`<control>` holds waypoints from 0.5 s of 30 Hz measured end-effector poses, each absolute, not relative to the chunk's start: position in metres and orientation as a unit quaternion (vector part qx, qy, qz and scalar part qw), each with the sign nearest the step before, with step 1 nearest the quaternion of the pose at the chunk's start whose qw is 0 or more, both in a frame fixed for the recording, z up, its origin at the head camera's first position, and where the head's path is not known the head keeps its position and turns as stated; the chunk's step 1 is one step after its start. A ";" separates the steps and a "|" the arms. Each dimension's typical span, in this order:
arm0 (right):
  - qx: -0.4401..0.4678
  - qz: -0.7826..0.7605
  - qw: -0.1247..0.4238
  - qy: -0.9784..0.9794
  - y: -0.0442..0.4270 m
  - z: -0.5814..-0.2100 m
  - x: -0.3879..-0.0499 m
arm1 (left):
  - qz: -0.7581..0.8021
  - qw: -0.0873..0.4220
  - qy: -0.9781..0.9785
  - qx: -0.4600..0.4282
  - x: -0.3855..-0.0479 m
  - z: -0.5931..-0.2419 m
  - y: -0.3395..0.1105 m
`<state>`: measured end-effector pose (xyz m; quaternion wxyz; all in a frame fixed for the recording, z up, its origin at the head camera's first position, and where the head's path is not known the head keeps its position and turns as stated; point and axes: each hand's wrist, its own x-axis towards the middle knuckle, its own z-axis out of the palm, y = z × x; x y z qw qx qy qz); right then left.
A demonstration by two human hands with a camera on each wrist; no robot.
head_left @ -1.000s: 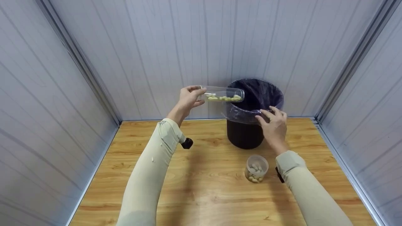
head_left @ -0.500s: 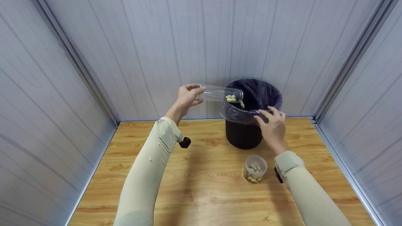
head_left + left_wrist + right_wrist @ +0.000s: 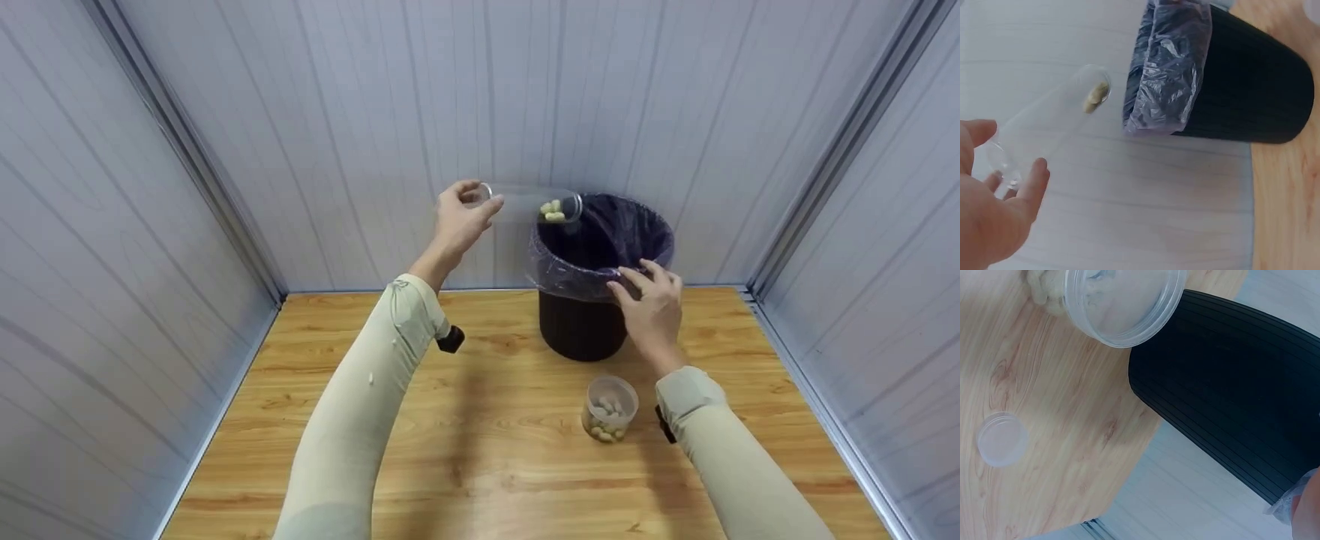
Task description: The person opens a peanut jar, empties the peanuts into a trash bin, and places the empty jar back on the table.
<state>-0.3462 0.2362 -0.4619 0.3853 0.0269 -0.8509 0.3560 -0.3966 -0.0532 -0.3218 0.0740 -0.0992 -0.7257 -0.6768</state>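
Note:
A clear plastic jar [image 3: 525,202] lies nearly level in the air by the trash bin's near-left rim, its far end over the opening. My left hand [image 3: 459,221] grips its base end, thumb and fingers around it. Several pale yellow peanuts [image 3: 553,212] sit in the jar near that far end; the left wrist view shows the same peanuts [image 3: 1096,97]. With thumb and fingertips, my right hand [image 3: 654,307] pinches the rim of the purplish bin liner [image 3: 566,279] on the black trash bin [image 3: 581,330]. What lies deep inside the bin is hidden.
On the wood-look floor [image 3: 495,435], a short clear tub [image 3: 611,409] with several peanuts stands in front of the bin. A round translucent lid [image 3: 1002,440] shows in the right wrist view. Pale panel walls [image 3: 420,112] enclose the back and sides.
Peanuts slid along the jar to its far end, and fewer are inside now; one hung at the mouth half a second ago. My left hand has raised the jar slightly. The right hand stays put.

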 end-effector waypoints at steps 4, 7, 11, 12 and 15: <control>0.028 0.356 0.386 -0.851 0.235 -0.462 -0.346 | -0.629 0.073 -0.767 -0.104 -0.396 -0.320 -0.049; 0.030 0.354 0.388 -0.850 0.235 -0.462 -0.346 | -0.627 0.060 -0.770 -0.106 -0.395 -0.320 -0.048; 0.041 0.354 0.392 -0.848 0.230 -0.464 -0.348 | -0.653 0.049 -0.749 -0.101 -0.394 -0.322 -0.055; 0.042 0.354 0.392 -0.848 0.229 -0.464 -0.348 | -0.659 0.048 -0.744 -0.099 -0.393 -0.322 -0.056; 0.042 0.355 0.391 -0.848 0.226 -0.465 -0.349 | -0.680 0.046 -0.726 -0.087 -0.393 -0.325 -0.062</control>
